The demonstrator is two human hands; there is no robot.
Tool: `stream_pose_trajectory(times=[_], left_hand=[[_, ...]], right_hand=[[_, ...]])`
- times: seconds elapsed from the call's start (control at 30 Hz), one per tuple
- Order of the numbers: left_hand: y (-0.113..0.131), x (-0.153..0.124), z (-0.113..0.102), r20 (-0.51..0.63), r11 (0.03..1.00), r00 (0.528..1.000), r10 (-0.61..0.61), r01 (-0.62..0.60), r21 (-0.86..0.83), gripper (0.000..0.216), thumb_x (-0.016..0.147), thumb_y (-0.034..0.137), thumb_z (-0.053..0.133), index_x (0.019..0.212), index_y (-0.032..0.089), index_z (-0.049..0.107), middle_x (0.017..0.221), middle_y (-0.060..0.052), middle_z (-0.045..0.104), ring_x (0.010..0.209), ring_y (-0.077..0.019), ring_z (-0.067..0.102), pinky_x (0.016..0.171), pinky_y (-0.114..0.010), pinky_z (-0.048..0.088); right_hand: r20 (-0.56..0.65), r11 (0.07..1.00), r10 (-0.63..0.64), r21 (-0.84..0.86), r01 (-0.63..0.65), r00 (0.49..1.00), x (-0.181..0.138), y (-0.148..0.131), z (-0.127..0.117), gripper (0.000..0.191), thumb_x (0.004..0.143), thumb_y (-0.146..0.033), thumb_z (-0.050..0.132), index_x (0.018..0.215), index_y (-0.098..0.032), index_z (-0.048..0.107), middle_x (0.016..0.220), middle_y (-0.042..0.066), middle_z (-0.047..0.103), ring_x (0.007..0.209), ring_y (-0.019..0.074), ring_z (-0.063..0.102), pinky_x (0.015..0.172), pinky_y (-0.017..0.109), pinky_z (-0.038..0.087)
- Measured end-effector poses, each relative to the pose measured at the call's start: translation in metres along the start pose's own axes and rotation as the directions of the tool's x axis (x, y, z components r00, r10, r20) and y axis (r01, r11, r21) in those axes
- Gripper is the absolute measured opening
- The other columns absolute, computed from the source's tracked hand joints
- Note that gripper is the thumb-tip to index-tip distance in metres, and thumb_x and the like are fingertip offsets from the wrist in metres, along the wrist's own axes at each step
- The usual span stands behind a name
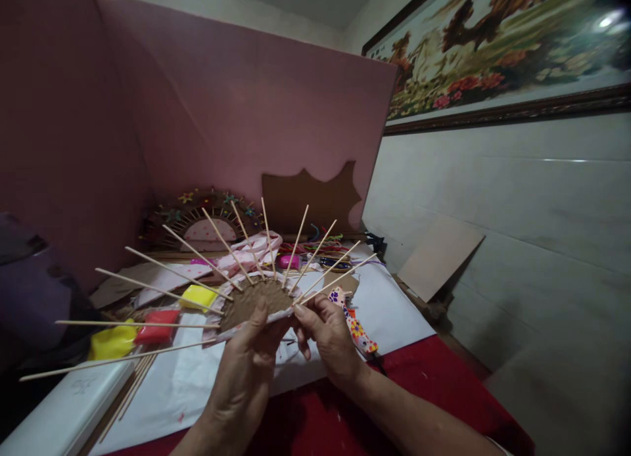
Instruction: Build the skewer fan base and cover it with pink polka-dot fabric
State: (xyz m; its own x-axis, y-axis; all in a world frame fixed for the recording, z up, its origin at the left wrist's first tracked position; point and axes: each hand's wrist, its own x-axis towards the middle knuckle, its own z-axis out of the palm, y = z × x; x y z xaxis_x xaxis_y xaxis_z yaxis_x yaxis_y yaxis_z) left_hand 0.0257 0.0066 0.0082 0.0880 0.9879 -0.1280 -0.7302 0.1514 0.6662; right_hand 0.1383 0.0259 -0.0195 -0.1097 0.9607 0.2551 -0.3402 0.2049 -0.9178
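Observation:
My left hand [245, 372] grips the lower edge of a brown cardboard half-disc [252, 299] held up over the table. Several thin wooden skewers [162, 267] fan out from the half-disc like spokes. My right hand [329, 341] pinches the right end of the half-disc, where the lowest right skewer [340, 278] meets it. A flower-patterned strip [355, 324] lies just behind my right hand on the white paper [389, 308].
A finished fan-shaped piece [202, 216] leans against the pink backboard [236, 114]. Yellow and red clay packets [148, 328], pink cloth [251, 249], loose skewers [131, 390] and a white box [64, 410] lie on the table. A red cloth [419, 384] covers the near edge. A cardboard sheet [438, 255] leans on the right wall.

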Motion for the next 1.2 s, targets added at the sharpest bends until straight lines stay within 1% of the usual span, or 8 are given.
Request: stream_pose_trajectory(times=[0.13,0.3,0.43,0.53,0.63,0.73,0.93,1.2], left_hand=[[0.005,-0.001,0.003,-0.111,0.996,0.992,0.064,-0.070,-0.059,0.017,0.075,0.022,0.058,0.080,0.010,0.069,0.084,-0.010,0.071,0.081,-0.0191,0.064,0.085,-0.032,0.047],[0.002,0.003,-0.002,-0.008,0.994,0.996,0.089,-0.090,-0.058,0.017,0.077,0.023,0.056,0.078,0.010,0.068,0.082,-0.009,0.071,0.081,-0.0180,0.064,0.084,-0.031,0.047],[-0.001,0.007,-0.005,-0.005,0.995,0.997,0.075,-0.075,-0.061,0.018,0.076,0.024,0.058,0.074,0.010,0.068,0.076,-0.009,0.071,0.080,-0.0192,0.065,0.083,-0.032,0.047],[-0.001,0.007,-0.005,0.001,0.994,0.997,0.071,-0.071,-0.079,0.017,0.076,0.024,0.058,0.078,0.010,0.068,0.083,-0.009,0.071,0.082,-0.0187,0.064,0.086,-0.033,0.045],[0.000,0.004,-0.004,0.061,0.997,0.997,0.048,-0.044,-0.070,0.021,0.078,0.027,0.056,0.078,0.010,0.069,0.083,-0.009,0.071,0.082,-0.0193,0.064,0.089,-0.034,0.042],[0.001,0.001,-0.004,0.147,0.999,0.989,0.033,-0.028,-0.039,0.028,0.080,0.031,0.052,0.075,0.009,0.069,0.082,-0.011,0.071,0.086,-0.0200,0.063,0.092,-0.033,0.039],[0.003,-0.002,-0.002,0.172,0.999,0.985,0.017,-0.009,-0.044,0.033,0.079,0.037,0.052,0.085,0.009,0.069,0.088,-0.013,0.071,0.094,-0.0237,0.061,0.086,-0.033,0.042],[0.003,0.011,-0.007,-0.028,0.986,0.995,0.094,-0.096,-0.132,0.017,0.073,0.029,0.062,0.075,0.012,0.068,0.084,-0.009,0.071,0.087,-0.0185,0.063,0.090,-0.032,0.042]], right_hand=[[-0.028,1.000,-0.019,-0.007,0.018,0.999,0.001,-0.001,-0.002,0.023,0.077,-0.034,0.059,0.069,-0.015,0.050,0.053,-0.005,0.052,0.034,0.0038,0.039,0.029,0.015,0.030],[0.043,0.999,-0.030,-0.019,0.031,0.999,0.000,0.001,-0.004,0.026,0.079,-0.038,0.058,0.073,-0.014,0.051,0.053,-0.004,0.053,0.035,0.0045,0.041,0.030,0.015,0.032],[0.007,0.998,-0.041,-0.053,0.041,0.999,0.001,0.002,-0.004,0.028,0.080,-0.039,0.058,0.068,-0.014,0.051,0.050,-0.004,0.052,0.034,0.0039,0.040,0.030,0.015,0.032],[-0.006,0.997,-0.047,-0.064,0.046,0.999,0.001,0.003,-0.004,0.029,0.080,-0.038,0.057,0.066,-0.014,0.051,0.049,-0.004,0.051,0.035,0.0040,0.040,0.030,0.015,0.032],[0.014,0.998,-0.045,-0.051,0.046,0.999,0.001,0.006,-0.005,0.028,0.081,-0.040,0.056,0.069,-0.015,0.051,0.049,-0.005,0.049,0.034,0.0044,0.039,0.030,0.015,0.031],[0.054,0.999,-0.043,-0.008,0.043,0.998,0.001,0.009,-0.005,0.031,0.078,-0.044,0.058,0.073,-0.015,0.050,0.050,-0.007,0.046,0.034,0.0038,0.037,0.029,0.015,0.031],[0.123,0.997,-0.072,0.025,0.069,0.990,0.000,0.011,-0.003,0.032,0.072,-0.044,0.065,0.079,-0.015,0.052,0.057,-0.006,0.048,0.036,0.0033,0.037,0.030,0.015,0.033],[0.013,0.995,-0.097,-0.008,0.097,0.995,0.001,0.008,-0.006,0.035,0.079,-0.048,0.056,0.077,-0.013,0.053,0.054,-0.004,0.050,0.037,0.0037,0.039,0.031,0.014,0.028]])
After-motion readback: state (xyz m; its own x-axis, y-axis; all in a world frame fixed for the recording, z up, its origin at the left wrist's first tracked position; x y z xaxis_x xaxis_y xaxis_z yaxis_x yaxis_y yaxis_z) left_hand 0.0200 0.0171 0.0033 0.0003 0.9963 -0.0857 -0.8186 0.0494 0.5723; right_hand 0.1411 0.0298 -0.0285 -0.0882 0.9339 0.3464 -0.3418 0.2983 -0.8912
